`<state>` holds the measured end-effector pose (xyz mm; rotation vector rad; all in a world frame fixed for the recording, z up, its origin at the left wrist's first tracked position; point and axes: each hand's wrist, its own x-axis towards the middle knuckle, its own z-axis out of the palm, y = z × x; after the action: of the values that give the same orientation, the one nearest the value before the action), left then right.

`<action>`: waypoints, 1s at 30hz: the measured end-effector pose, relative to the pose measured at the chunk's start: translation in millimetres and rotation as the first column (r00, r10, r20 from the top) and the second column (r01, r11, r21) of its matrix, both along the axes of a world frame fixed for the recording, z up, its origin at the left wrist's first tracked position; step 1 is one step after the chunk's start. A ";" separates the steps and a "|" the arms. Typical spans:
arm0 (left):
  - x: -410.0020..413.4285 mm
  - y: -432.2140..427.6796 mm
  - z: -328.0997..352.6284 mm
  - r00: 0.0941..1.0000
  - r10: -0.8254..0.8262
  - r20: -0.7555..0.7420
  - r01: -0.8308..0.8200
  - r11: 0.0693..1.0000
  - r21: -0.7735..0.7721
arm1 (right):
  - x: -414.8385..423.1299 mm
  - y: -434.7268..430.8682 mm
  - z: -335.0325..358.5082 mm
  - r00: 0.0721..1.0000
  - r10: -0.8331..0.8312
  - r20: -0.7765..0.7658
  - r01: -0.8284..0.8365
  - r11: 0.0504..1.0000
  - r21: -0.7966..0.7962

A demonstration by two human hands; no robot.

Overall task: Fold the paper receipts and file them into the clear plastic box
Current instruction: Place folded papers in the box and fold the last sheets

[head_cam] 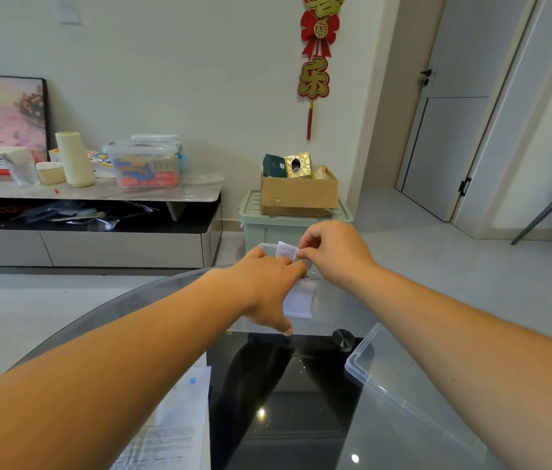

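At twelve o'clock on the bench (284,408), near its far edge, stands the clear plastic box (330,305) with its top open. Both hands meet over it.

1. Right hand (335,256): the thumb and forefinger pinch the upper edge of a folded receipt (286,250), which stands upright above the far part of the box.
2. Left hand (264,290): it lies across the nine o'clock side of the box, thumb pointing down outside the near wall. Its fingers reach toward the receipt, but their tips are hidden, so it cannot be told whether they grip or only rest.
3. Filed receipts (298,301): pale slips are already visible through the box wall.
4. Lid (403,388): it lies off the box, at four o'clock on the bench.
5. Loose papers (176,432): unfolded sheets wait at seven o'clock, near the bench edge.

Step in hand, as judged: insertion of one folded receipt into the box, with folding of this slip complete.

Next move, as judged: lower the receipt straight down beside the filed slips, keep the fold closed until the neighbouring slips hold it, then release the pinch. The left hand should steady the box or part the filed slips. The remaining sheets then require folding.
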<state>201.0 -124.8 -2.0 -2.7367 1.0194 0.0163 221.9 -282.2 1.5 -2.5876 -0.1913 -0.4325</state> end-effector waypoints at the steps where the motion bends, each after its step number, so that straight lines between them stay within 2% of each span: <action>1: -0.2 -0.4 0.7 1.000 0.002 -0.004 -0.002 1.000 -0.004 | -0.3 0.1 0.0 1.000 0.004 -0.005 -0.004 1.000 -0.006; 8: -1.1 1.3 -0.9 1.000 -0.009 0.015 0.010 0.999 -0.045 | 0.0 -0.1 3.0 0.998 0.047 -0.039 -0.048 0.998 -0.036; 13: -0.6 0.9 -2.0 1.000 0.002 0.008 -0.001 0.998 -0.063 | -0.8 1.9 7.9 0.991 0.085 -0.104 -0.101 0.982 -0.159; 18: 0.4 2.6 -4.9 0.999 -0.010 0.046 0.014 0.995 -0.096 | -6.7 -3.6 0.8 0.992 0.125 -0.019 -0.125 0.992 0.012; 25: 1.6 5.9 -15.7 0.987 0.012 0.160 0.008 0.993 -0.121 | -11.5 -15.2 -9.1 0.978 0.175 -0.115 -0.167 0.983 0.077; 27: 1.8 4.6 -16.7 0.990 0.027 0.138 -0.007 0.990 -0.139 | -13.9 -15.7 -9.6 0.980 0.165 -0.113 -0.157 0.985 0.071; 30: 1.0 2.6 -15.4 0.995 0.042 0.088 -0.027 0.987 -0.157 | -19.2 -16.0 -11.1 0.974 0.190 -0.127 -0.196 0.980 -0.040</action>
<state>202.0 -122.3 -17.4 -2.8649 0.9873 -0.1889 202.7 -298.1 -9.6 -2.6048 -0.4120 -0.1996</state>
